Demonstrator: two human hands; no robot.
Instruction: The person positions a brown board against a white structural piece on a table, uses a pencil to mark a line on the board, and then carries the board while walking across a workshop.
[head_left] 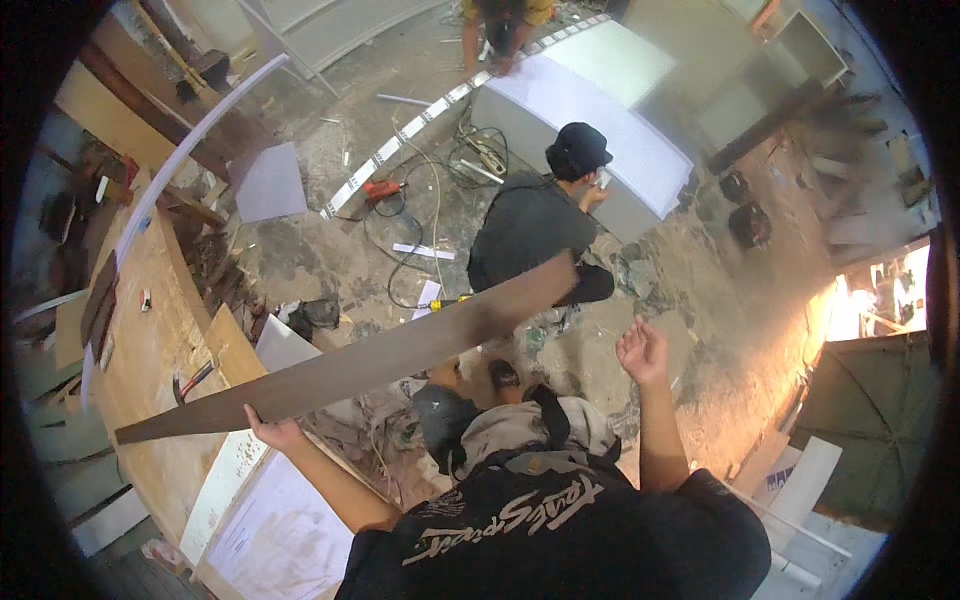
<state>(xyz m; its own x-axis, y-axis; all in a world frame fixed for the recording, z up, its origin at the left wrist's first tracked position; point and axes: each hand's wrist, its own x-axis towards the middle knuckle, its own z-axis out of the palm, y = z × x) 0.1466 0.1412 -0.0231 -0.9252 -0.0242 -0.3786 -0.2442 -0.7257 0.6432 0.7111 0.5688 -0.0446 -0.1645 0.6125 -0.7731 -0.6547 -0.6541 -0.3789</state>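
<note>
A long brown wooden board (390, 358) stretches across the view, its left end over the workbench and its right end in front of a crouching co-worker. My left hand (274, 430) grips its lower edge, the thumb showing against the board's face. Off to the right, my right hand (642, 352) is raised apart from the board, fingers loosely bent and nothing visible in them. Near the board's left part, a hammer (193, 381) lies on the wooden workbench (160, 340).
A crouching co-worker (530, 225) is beside a long white-topped cabinet (600, 115); another person (500, 25) bends at its far end. A red drill (383, 189), cables and scraps litter the floor. White panels (285, 520) lean near my left forearm.
</note>
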